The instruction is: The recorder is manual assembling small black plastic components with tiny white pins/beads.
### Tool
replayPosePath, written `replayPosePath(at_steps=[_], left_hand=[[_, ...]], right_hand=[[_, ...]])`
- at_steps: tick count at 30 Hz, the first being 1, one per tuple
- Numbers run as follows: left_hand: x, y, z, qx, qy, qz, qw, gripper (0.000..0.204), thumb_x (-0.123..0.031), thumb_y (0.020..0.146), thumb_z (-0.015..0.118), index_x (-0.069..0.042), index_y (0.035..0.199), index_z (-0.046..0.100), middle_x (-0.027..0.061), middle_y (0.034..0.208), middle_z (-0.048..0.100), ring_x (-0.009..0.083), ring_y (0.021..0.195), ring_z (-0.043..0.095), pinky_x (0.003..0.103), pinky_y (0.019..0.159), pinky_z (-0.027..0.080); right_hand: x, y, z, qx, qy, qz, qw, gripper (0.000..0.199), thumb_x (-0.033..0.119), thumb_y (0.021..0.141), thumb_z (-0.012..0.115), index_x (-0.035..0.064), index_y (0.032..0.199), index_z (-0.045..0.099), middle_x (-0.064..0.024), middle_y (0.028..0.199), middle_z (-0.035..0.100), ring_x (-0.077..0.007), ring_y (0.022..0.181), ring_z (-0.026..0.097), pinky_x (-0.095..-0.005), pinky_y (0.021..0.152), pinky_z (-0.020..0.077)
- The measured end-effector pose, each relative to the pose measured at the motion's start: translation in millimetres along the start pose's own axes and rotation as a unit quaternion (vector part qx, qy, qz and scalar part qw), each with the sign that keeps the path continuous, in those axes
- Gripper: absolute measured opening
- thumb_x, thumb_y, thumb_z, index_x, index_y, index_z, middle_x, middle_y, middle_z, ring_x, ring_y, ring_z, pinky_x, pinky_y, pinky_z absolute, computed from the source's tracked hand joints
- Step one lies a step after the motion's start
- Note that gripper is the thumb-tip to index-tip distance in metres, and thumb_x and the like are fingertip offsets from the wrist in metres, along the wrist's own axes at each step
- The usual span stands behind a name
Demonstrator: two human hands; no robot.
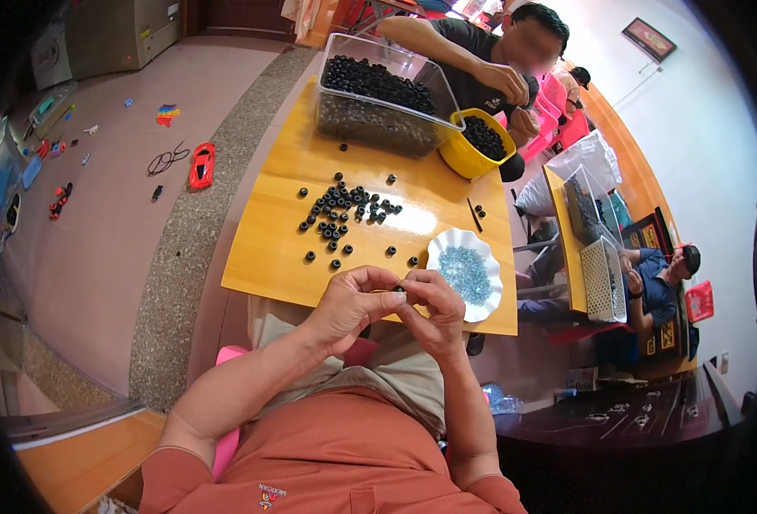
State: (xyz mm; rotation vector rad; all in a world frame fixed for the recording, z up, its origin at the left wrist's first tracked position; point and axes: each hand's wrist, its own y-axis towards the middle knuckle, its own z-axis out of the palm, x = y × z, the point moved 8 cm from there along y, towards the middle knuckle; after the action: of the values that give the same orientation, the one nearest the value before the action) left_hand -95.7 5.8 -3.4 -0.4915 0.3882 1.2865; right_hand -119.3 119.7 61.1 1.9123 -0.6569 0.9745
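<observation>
My left hand (pixel 349 307) and my right hand (pixel 437 313) meet over the near edge of the wooden table (pixel 267 274). Between their pinched fingertips is a small round black piece (pixel 399 289) with a paler spot on its near side. Both hands are closed on it, and the fingers cover much of it. Just right of my right hand stands a white dish (pixel 495 283) with a wavy rim, holding many tiny clear-blue bits (pixel 464 267). Beyond my hands, loose black ring-like pieces (pixel 336 201) lie scattered on the tabletop.
A clear plastic bin (pixel 370 128) full of black pieces and a yellow tub (pixel 460 161) stand at the far side. A co-worker (pixel 481 60) sits behind them. A thin dark stick (pixel 474 215) lies near the right edge. A red toy car (pixel 201 166) is on the floor at left.
</observation>
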Motion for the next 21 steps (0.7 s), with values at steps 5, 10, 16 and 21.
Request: replayPosePath(at_steps=[5,10,16,21], left_hand=[[-2.8,0.4,2.9,0.001,0.056,-0.006,0.998,0.019,0.003,0.083,0.068,-0.002,0.1,0.061,0.0066,0.096,0.065,0.0151,0.088,0.065,0.03,0.082,0.056],[-3.1,1.1,2.0,0.003,0.08,-0.009,0.997,0.019,0.002,0.083,0.069,-0.001,0.1,0.062,0.007,0.095,0.065,0.0156,0.087,0.065,0.029,0.082,0.056],[2.3,1.5,0.4,0.015,0.09,-0.03,0.995,0.018,0.001,0.083,0.069,-0.001,0.099,0.061,0.0073,0.096,0.065,0.0154,0.087,0.066,0.029,0.082,0.056],[6.9,1.5,-0.8,0.03,0.128,-0.068,0.989,0.024,-0.003,0.082,0.071,-0.002,0.103,0.059,0.0072,0.098,0.065,0.015,0.088,0.066,0.029,0.082,0.056]], right_hand=[[10.7,0.1,-0.9,-0.002,-0.075,-0.042,0.996,0.033,-0.009,0.074,0.071,0.0016,0.104,0.065,-0.0095,0.095,0.062,-0.0131,0.077,0.061,-0.0236,0.067,0.0499],[13.0,0.3,0.5,0.002,-0.08,-0.063,0.995,0.034,-0.009,0.073,0.071,0.0016,0.105,0.065,-0.0101,0.095,0.063,-0.014,0.077,0.061,-0.0242,0.066,0.0499],[14.3,3.2,-3.2,0.049,-0.084,-0.039,0.995,0.03,-0.008,0.072,0.071,0.0013,0.101,0.066,-0.0103,0.094,0.063,-0.0143,0.073,0.062,-0.0251,0.064,0.0495],[9.0,1.5,-3.1,0.085,-0.055,0.015,0.995,0.027,-0.007,0.073,0.071,0.0011,0.099,0.067,-0.0092,0.09,0.063,-0.0142,0.07,0.061,-0.0255,0.062,0.0492]])
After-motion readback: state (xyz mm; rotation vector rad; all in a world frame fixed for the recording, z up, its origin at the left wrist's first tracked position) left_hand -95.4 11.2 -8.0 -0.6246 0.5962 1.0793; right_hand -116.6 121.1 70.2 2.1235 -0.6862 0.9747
